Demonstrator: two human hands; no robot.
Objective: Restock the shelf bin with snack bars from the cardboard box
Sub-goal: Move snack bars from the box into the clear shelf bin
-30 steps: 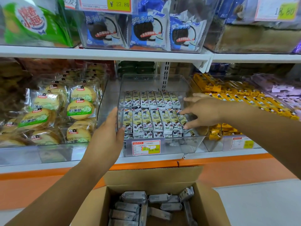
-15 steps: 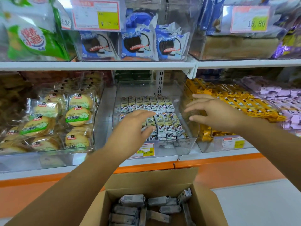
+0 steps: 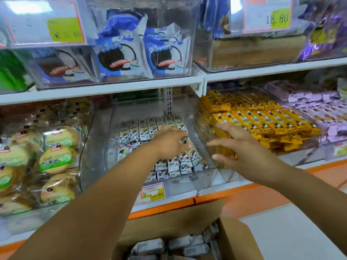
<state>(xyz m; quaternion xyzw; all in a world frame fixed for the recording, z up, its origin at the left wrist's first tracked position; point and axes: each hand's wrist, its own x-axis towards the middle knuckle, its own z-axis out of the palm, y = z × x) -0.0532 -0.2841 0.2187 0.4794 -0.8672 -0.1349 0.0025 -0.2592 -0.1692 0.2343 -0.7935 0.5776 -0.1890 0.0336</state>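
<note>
In the head view, the left hand (image 3: pixel 169 141) has swung from outside the shelf bin (image 3: pixel 187 178) in over the snack bars (image 3: pixel 142 130). Its grip is bent across the front rows, and I cannot tell if it holds one. The right hand (image 3: pixel 244 152) has drawn out past the right wall, grip spread and empty. This looks like straightening rows before fetching more from the cardboard box (image 3: pixel 234 239) below; the bin's back is bare, but its clear walls and the upper shelf edge (image 3: pixel 112 89) hem the reach.

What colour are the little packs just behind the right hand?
The little packs are yellow, in the head view.
</note>
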